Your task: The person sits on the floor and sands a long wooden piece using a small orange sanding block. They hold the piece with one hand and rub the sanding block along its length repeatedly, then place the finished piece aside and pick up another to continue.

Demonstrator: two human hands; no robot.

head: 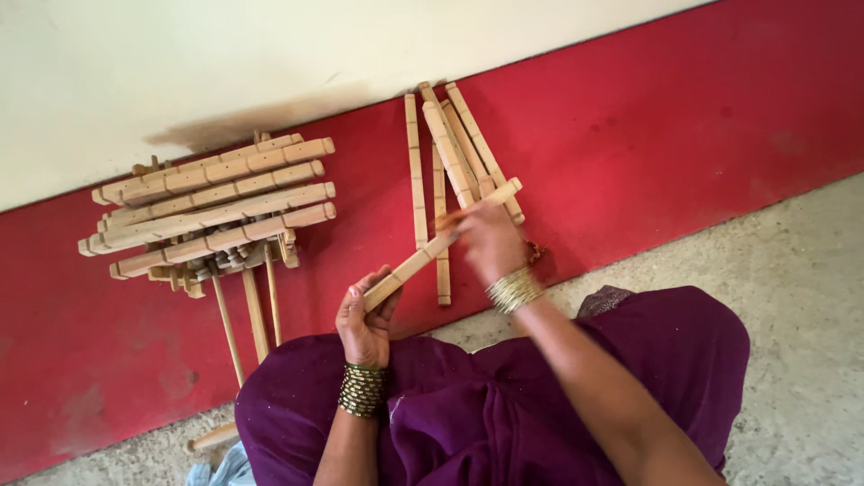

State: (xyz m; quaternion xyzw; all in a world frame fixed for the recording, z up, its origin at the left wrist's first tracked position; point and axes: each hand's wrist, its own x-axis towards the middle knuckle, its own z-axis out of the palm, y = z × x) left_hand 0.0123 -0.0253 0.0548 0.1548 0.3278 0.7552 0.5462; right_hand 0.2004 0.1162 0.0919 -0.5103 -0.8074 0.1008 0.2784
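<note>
I see my left hand (364, 319) wrapped around the lower end of a pale wooden slat (438, 245), fingers curled tight against the palm with the thumb pressed over the wood. The slat slants up and to the right from that fist, above my lap. My right hand (488, 238) lies over the slat's upper part, fingers bent down onto it in a narrow grip; whether they close fully round it I cannot tell, since the back of the hand hides them. Just behind that hand, a loose bundle of slats (450, 153) lies on the red floor strip (675, 135), fanned toward the wall (180, 63). Well to the left sits a stacked wooden frame (211, 207) with thin rods sticking out below it.
</note>
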